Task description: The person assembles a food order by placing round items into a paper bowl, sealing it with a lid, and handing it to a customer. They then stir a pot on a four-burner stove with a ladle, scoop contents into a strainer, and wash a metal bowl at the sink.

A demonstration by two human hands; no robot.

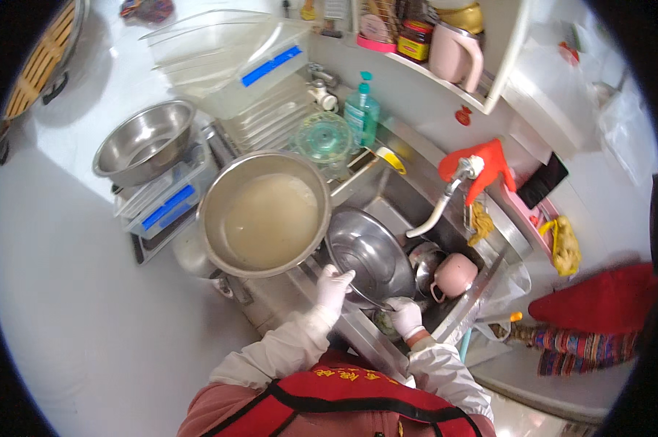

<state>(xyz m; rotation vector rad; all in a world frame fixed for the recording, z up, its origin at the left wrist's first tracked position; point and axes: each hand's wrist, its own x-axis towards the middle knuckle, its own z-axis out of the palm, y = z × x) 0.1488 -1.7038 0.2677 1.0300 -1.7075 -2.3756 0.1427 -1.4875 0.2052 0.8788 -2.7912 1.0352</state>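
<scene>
My left hand (333, 289), in a white glove, grips the near left rim of a stainless steel basin (370, 257). Gloved too, my right hand (405, 317) holds the same rim farther right. The basin is tilted over the steel sink (381, 336). Left of it stands a larger metal basin (269, 218) with cloudy, pale liquid inside. A pink mug (456, 276) lies in the sink to the right, beside a shiny metal vessel (427, 265). Something pale green, partly hidden, lies under my right hand.
A faucet (444, 205) with a white hose reaches over the sink. Behind stand a green pump bottle (363, 114), a clear greenish bowl (324, 136) and plastic bins (230, 60). An empty steel bowl (146, 142) sits on plastic containers at left. An orange-red glove (487, 164) hangs behind the faucet.
</scene>
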